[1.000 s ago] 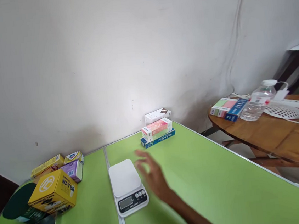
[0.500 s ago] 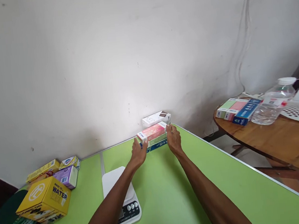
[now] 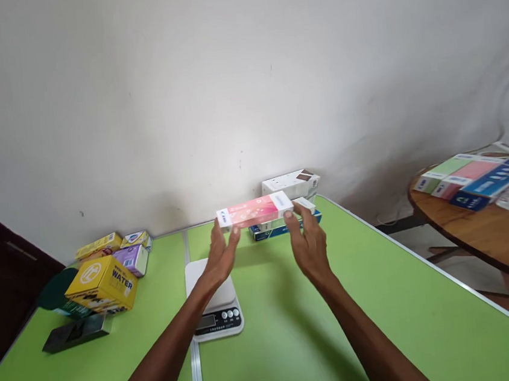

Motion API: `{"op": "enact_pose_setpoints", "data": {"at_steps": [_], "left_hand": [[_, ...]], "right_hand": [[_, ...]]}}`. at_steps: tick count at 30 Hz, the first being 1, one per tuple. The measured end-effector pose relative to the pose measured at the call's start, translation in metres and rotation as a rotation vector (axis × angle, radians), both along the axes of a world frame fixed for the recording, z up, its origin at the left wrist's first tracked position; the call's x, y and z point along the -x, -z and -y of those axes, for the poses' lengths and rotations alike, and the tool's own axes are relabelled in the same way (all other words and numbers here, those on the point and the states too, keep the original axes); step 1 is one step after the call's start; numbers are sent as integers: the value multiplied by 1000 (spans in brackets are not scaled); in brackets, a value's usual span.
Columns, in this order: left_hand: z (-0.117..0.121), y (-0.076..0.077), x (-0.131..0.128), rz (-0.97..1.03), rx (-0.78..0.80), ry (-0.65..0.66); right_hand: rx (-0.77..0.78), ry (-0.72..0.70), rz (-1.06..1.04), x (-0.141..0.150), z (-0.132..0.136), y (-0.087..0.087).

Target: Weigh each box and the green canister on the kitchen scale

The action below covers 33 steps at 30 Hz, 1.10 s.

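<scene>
"WATER" on ylw box (image 3: 102, 286)

A long pink-and-white cardboard box (image 3: 254, 210), at rest half a second earlier, is now held aloft by its ends between the left hand (image 3: 218, 252) and right hand (image 3: 310, 248), exposing a white-ended cardboard carton (image 3: 306, 204) behind.

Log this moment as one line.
left hand: holds left end of pink box | right hand: holds its right end | pink box: above green table | white scale: partly behind left hand
</scene>
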State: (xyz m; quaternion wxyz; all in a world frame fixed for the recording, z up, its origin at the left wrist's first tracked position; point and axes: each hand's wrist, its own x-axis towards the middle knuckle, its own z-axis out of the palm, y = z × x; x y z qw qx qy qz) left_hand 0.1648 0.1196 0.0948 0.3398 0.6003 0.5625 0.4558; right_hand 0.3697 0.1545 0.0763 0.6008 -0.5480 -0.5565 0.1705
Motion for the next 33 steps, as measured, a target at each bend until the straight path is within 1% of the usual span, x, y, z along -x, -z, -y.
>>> {"op": "enact_pose_setpoints", "data": {"at_steps": [2,4,6,7,9,12,15,17,19,21,24,27,30,33], "left_hand": [[41,-3,31,-28,34,-57],[80,1,58,-52,57,-118],[111,14,78,-62,73,-172],[122,22,86,-61,89,-194],[136,39,97,-49,129,-231],[141,59,106,-5,182,-263],[139,70,114,39,199,-258],[137,77,123,87,193,-268],[136,86,134,185,195,-295],[134,97,145,312,190,-312],[132,111,155,455,159,-318],[131,117,156,500,128,-355],[131,119,153,503,108,-386],[131,119,153,509,100,-390]], "right_hand": [[8,-123,6,22,34,1],[39,-234,2,44,66,10],[94,-320,-3,63,89,26],[125,-352,-5,71,98,35],[179,-393,-5,83,109,53],[241,-433,3,92,116,72],[290,-444,-4,91,115,83],[342,-401,-50,85,112,88],[388,-314,-111,77,106,93],[398,-233,-141,69,101,98],[392,-197,-130,63,96,102],[402,-193,-125,63,96,102],[405,-193,-107,64,97,101],[411,-191,-104,63,98,100]]}}
